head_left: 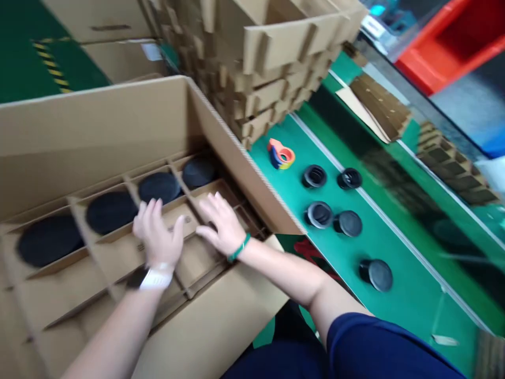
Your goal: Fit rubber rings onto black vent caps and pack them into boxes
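Note:
Both my hands reach into an open cardboard box [98, 113] fitted with cardboard dividers [118, 252]. My left hand [158, 234], with a white wristband, hovers over the dividers with fingers spread. My right hand [221, 223], with a green wristband, lies flat on a divider cell with fingers stretched out. Neither hand holds anything. Several round black parts [112, 210] sit in the back row of cells, just beyond my fingers.
Several loose black round parts [349, 223] lie on the green table [410, 295] to the right. An orange tape dispenser [281, 154] sits near the box's corner. Stacked cardboard dividers [276, 68] stand behind, flat cardboard pieces [379, 105] and a red bin [453, 42] further right.

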Demonstrator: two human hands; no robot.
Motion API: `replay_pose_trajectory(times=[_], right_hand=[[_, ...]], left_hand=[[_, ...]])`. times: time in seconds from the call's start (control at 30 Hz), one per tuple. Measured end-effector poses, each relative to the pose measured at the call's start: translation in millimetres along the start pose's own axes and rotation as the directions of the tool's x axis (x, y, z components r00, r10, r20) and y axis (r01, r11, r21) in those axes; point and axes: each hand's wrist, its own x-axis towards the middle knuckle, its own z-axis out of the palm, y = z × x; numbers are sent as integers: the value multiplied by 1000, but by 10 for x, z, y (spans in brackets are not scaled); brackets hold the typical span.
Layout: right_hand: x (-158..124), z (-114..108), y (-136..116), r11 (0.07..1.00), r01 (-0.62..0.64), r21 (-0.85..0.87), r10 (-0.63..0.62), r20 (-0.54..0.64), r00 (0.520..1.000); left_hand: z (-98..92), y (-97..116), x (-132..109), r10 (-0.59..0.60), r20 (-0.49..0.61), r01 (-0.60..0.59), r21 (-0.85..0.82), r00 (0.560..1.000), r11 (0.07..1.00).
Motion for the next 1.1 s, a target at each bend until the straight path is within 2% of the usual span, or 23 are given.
replay_pose_trajectory(times=[0.03, 0.1, 0.13, 0.17, 0.2, 0.23, 0.27, 0.3, 0.33, 0.4, 0.47, 0.53, 0.6, 0.67, 0.7, 0.77, 0.83, 0.93, 0.97, 1.0, 1.1], right_hand=[[-436, -80, 77, 999, 23, 41, -24, 29, 999], [-1374, -231, 348, 994, 15, 105, -24, 91, 996], [-1838, -316, 545, 990, 14, 140, -28, 95, 995], [-2278, -416, 780, 986, -32, 161, 26, 39, 999], [-2679, -533, 1046, 979, -122, 163, 136, -79, 988], [-3034, -666, 1335, 960, -247, 135, 269, -182, 946], [-3343, -809, 1634, 913, -401, 72, 406, -236, 883], [-3610, -952, 1930, 837, -547, -8, 524, -273, 807], [-3841, -1085, 2212, 746, -660, -94, 613, -290, 735], [-4224, -1280, 2686, 563, -795, -224, 751, -263, 606], [-4524, -1347, 2997, 456, -853, -254, 846, -174, 504], [-4735, -1306, 3142, 397, -890, -224, 906, -59, 419], [-4848, -1225, 3170, 362, -908, -212, 930, 13, 368], [-4875, -1157, 3153, 363, -905, -220, 930, 25, 367], [-4869, -1134, 3149, 383, -898, -216, 922, 27, 387], [-4842, -1104, 3166, 437, -881, -180, 899, 45, 436], [-4818, -1081, 3209, 482, -866, -136, 876, 58, 478], [-4744, -1044, 3215, 529, -842, -103, 847, 3, 531], [-4681, -1034, 3171, 566, -820, -83, 822, -18, 569], [-4587, -1027, 3090, 623, -781, -47, 781, -28, 624], [-4079, -1039, 2595, 826, -541, 159, 538, 62, 840]], left_hand=[[-22, 207, -301, 3, -30, -5, -71, 1000, 997], [6, 662, -962, 40, 25, -36, -171, 999, 985], [63, 915, -1280, 67, 91, -46, -214, 994, 976], [150, 1188, -1560, 143, 193, -93, -251, 971, 964], [268, 1482, -1781, 236, 274, -153, -291, 932, 944], [413, 1797, -1931, 365, 343, -248, -340, 866, 907], [583, 2132, -2004, 495, 400, -342, -395, 772, 853], [775, 2481, -2002, 594, 434, -407, -452, 677, 794], [984, 2840, -1935, 643, 471, -438, -478, 604, 761], [1436, 3551, -1672, 662, 485, -462, -476, 572, 748], [1899, 4177, -1359, 641, 535, -484, -421, 550, 767], [2318, 4632, -1123, 583, 619, -477, -352, 526, 805], [2628, 4883, -1033, 522, 700, -444, -316, 487, 838], [2780, 4966, -1093, 498, 725, -426, -305, 476, 852], [2792, 4965, -1166, 498, 722, -423, -307, 480, 853], [2695, 4898, -1359, 506, 712, -416, -319, 488, 851], [2461, 4741, -1564, 510, 706, -404, -334, 492, 852], [1905, 4289, -1804, 492, 701, -366, -339, 516, 867], [1677, 4080, -1853, 481, 689, -343, -341, 543, 875], [1435, 3846, -1882, 467, 655, -306, -352, 594, 884], [679, 3051, -1823, 291, 517, -181, -252, 805, 951]])
